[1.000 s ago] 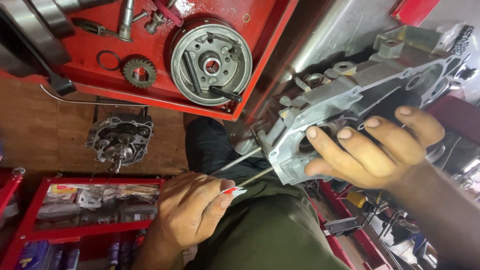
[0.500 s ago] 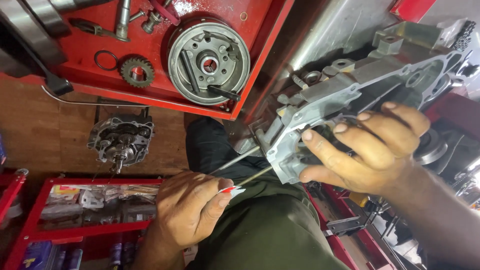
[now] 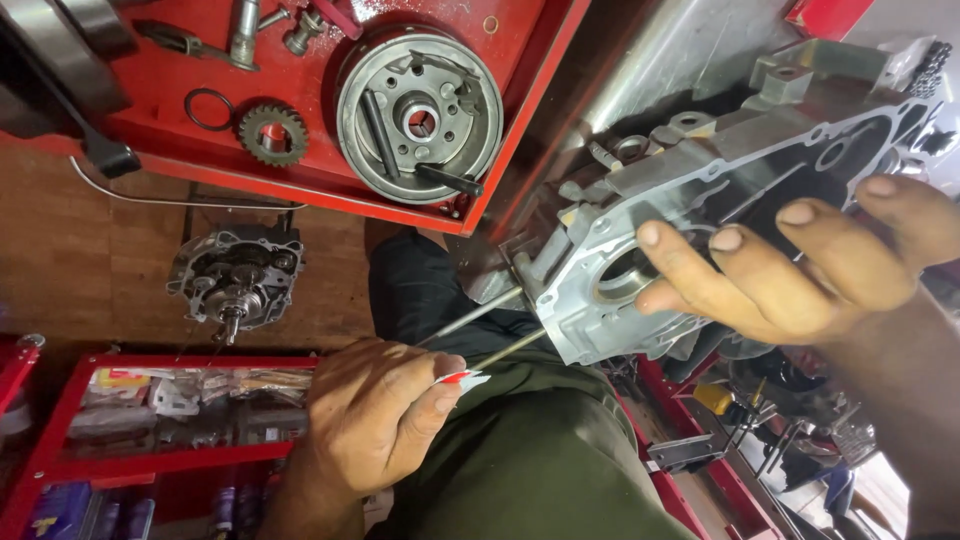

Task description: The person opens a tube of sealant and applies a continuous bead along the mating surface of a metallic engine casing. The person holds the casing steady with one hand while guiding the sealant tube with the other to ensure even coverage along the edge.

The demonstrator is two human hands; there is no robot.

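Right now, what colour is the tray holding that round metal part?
Red. The tray under the round metal part shows best in the head view.

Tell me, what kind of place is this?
Most likely a small engine or motorcycle repair workshop: a grey metal engine casing is held in hand, a red tray holds a gear and round rotor, and another engine part sits on the floor.

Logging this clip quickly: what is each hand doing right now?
Left hand: closed on a thin screwdriver, its tip at the engine case.
Right hand: fingers spread, gripping the engine case.
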